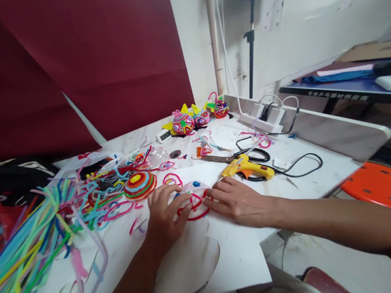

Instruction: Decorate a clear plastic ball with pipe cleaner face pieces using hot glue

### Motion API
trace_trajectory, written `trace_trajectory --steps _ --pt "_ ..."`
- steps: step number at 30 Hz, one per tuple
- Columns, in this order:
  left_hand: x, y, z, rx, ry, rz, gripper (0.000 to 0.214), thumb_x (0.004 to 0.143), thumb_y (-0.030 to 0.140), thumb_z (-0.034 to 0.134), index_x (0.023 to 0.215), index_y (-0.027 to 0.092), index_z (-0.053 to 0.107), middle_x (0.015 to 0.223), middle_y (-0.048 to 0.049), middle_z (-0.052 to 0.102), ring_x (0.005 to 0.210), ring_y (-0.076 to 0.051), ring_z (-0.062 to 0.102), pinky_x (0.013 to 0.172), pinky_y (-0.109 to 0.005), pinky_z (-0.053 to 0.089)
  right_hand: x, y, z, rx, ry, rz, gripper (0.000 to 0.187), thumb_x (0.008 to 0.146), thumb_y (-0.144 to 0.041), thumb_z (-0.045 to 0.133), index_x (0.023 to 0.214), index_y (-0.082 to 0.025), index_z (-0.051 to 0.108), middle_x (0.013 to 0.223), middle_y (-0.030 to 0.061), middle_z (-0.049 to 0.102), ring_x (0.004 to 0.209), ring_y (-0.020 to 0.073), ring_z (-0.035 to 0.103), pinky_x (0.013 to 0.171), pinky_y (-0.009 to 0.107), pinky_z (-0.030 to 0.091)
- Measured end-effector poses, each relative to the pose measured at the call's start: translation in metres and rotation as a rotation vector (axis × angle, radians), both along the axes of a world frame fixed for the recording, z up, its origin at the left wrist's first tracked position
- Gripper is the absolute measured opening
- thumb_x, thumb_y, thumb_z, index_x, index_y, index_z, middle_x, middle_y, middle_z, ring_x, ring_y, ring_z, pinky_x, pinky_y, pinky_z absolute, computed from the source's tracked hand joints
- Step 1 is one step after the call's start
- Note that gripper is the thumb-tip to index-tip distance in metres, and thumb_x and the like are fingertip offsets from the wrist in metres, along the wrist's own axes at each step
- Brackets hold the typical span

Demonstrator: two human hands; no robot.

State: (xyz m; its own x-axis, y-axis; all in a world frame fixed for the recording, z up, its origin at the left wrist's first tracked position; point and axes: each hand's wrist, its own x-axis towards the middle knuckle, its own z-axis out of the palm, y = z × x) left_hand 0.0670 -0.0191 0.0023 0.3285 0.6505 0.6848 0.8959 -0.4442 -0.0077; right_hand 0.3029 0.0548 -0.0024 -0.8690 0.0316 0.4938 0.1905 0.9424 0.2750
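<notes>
Between my hands is a rounded, see-through piece trimmed with red pipe cleaner [198, 214], with a blue spot on its far side. My left hand [164, 217] holds its left side, thumb and fingers bent around the edge. On the right, the fingers of my right hand [236, 202] press together against its rim. The piece is over white paper [236, 260], and my fingers hide part of it. A loop of red pipe cleaner [171, 179] lies just beyond my left fingertips. Left of that sits a dome of coiled, multicoloured pipe cleaner [140, 185].
A yellow glue gun [248, 167] and black-handled scissors [218, 159] lie beyond my right hand. Loose pipe cleaners [33, 247] cover the left side. Decorated balls [183, 122], a small timer [163, 135] and a power strip [260, 122] stand farther back. An orange stool [388, 189] is at right.
</notes>
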Motion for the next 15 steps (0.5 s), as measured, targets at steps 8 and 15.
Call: trace_trajectory --steps 8,15 --pt "0.004 -0.003 0.004 0.012 0.032 0.033 0.014 0.085 0.022 0.061 0.095 0.022 0.069 0.105 -0.0093 0.063 0.103 -0.026 0.056 0.088 -0.044 0.041 0.003 0.0 0.001 0.003 -0.005 0.012 0.025 0.101 -0.017 0.039 0.116 -0.012 0.058 0.101 0.0106 0.062 0.086 0.0203 0.05 0.074 0.037 0.033" --pt "0.007 -0.006 0.011 0.03 0.103 0.047 0.015 0.086 0.023 0.06 0.096 0.023 0.07 0.102 -0.0093 0.066 0.102 -0.027 0.057 0.086 -0.044 0.04 0.004 0.001 0.0 -0.045 0.044 0.041 0.025 0.099 -0.017 0.041 0.116 -0.01 0.058 0.097 0.0117 0.061 0.086 0.0211 0.049 0.073 0.037 0.032"
